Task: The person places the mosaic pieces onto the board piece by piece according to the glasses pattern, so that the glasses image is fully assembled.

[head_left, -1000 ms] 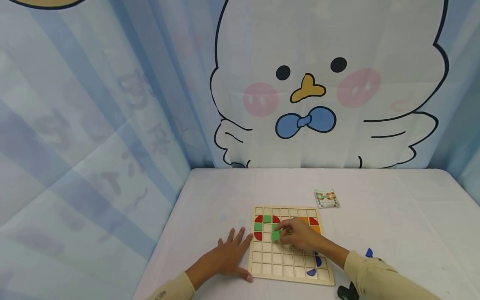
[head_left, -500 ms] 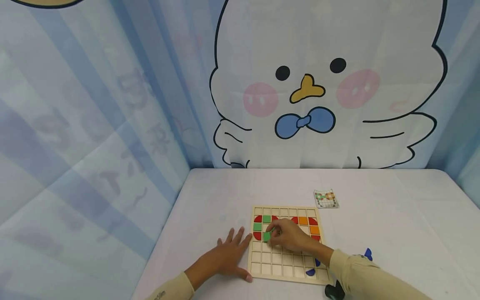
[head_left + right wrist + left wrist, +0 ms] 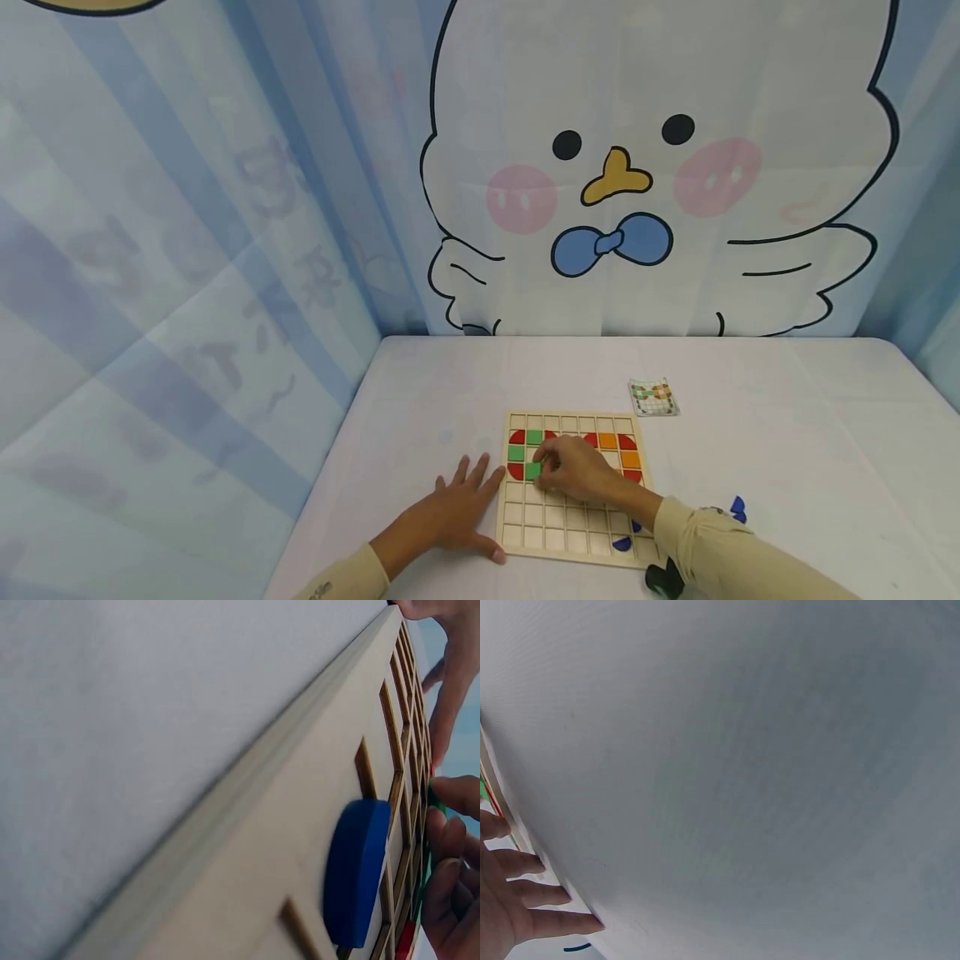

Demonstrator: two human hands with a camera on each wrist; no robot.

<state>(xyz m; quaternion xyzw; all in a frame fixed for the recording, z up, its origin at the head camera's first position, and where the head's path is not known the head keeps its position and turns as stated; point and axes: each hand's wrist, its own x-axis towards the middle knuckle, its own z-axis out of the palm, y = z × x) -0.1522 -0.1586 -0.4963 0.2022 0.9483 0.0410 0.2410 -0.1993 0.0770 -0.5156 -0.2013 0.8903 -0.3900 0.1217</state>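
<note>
A wooden grid board [image 3: 566, 537] lies on the table, with red, green and orange tiles in its upper rows. My right hand [image 3: 579, 473] is over the board's left half, fingers curled, pinching the edge of a green square tile [image 3: 532, 472]. That tile lies at a cell beside a red quarter-circle tile [image 3: 515, 472]. In the right wrist view, the fingertips [image 3: 452, 796] meet green at the grid. My left hand [image 3: 463, 507] rests spread on the table along the board's left edge; the left wrist view shows its fingers [image 3: 536, 893] extended.
A small pattern card [image 3: 654, 398] lies behind the board's right corner. Blue curved pieces sit at the board's lower right, one close up in the right wrist view, a blue piece [image 3: 356, 874]. More blue pieces [image 3: 738, 508] lie right of the board, near the right sleeve [image 3: 742, 550].
My right hand has moved left about one column with the green tile, which now lies flatter beside the red tile. Orange and red tiles at right are uncovered. The left hand stays put.
</note>
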